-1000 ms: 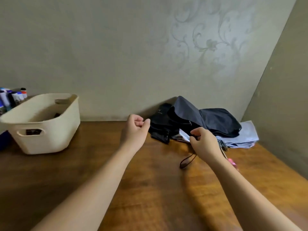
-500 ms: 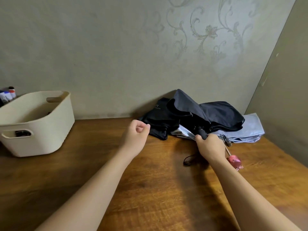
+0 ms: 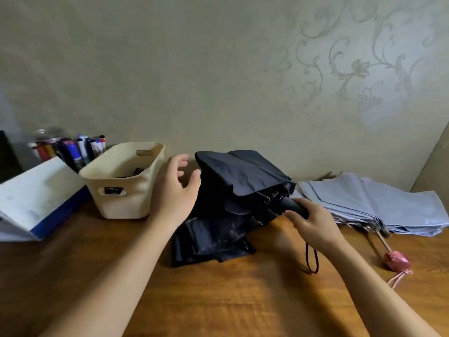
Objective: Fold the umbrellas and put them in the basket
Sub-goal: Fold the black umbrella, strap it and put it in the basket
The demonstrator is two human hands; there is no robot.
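A dark navy umbrella (image 3: 243, 181), loosely collapsed, lies in the middle of the wooden table. My right hand (image 3: 313, 227) grips its black handle, with a dark red wrist cord (image 3: 312, 260) hanging below. My left hand (image 3: 177, 190) is spread open at the umbrella's left side, its thumb touching the fabric. More dark fabric (image 3: 211, 237) is bunched underneath. A light blue umbrella (image 3: 379, 205) with a pink handle (image 3: 396, 260) lies to the right. The cream basket (image 3: 131, 203) stands at the left with something dark inside.
A white and blue box (image 3: 36, 200) lies left of the basket. Behind it stands a cluster of markers (image 3: 73, 149). The patterned wall runs close behind the table, and a side wall closes off the far right.
My right hand took hold of the dark umbrella's handle and pulled the umbrella forward and left, away from the blue one. My left hand opened and came against the canopy. The view shifted left.
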